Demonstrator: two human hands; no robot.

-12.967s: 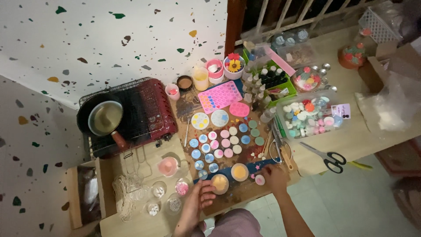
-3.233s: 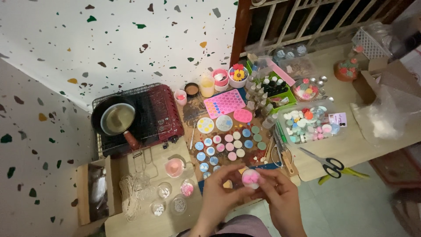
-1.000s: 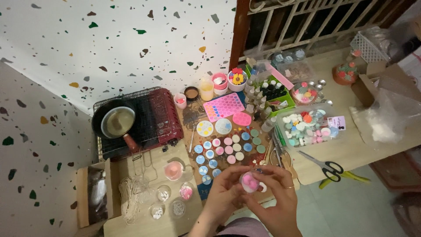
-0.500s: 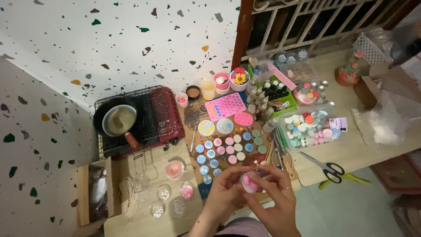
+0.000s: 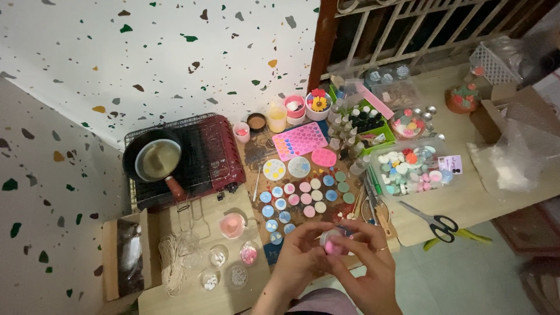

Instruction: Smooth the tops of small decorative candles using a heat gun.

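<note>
A small round white tin with pink filling (image 5: pixel 332 242) is held above the near edge of the work board (image 5: pixel 303 204). My left hand (image 5: pixel 297 262) cups it from the left and below. From the right, my right hand (image 5: pixel 367 262) has its fingertips on the tin's rim and top. Just beyond my hands lie rows of small round tins with blue, pink, cream and green filling (image 5: pixel 306 195).
A red portable stove (image 5: pixel 204 154) carries a small pot (image 5: pixel 156 160) at the left. A pink silicone mould (image 5: pixel 298 140), a clear box of small wax pieces (image 5: pixel 411 166), black scissors (image 5: pixel 434 220), string (image 5: pixel 172 262) and small glass dishes (image 5: pixel 233 265) surround the board.
Earlier my hands rested on the board among tins; since then they have lifted the pink-filled tin and keep turning it between the fingers. The camera view shifts slightly.
</note>
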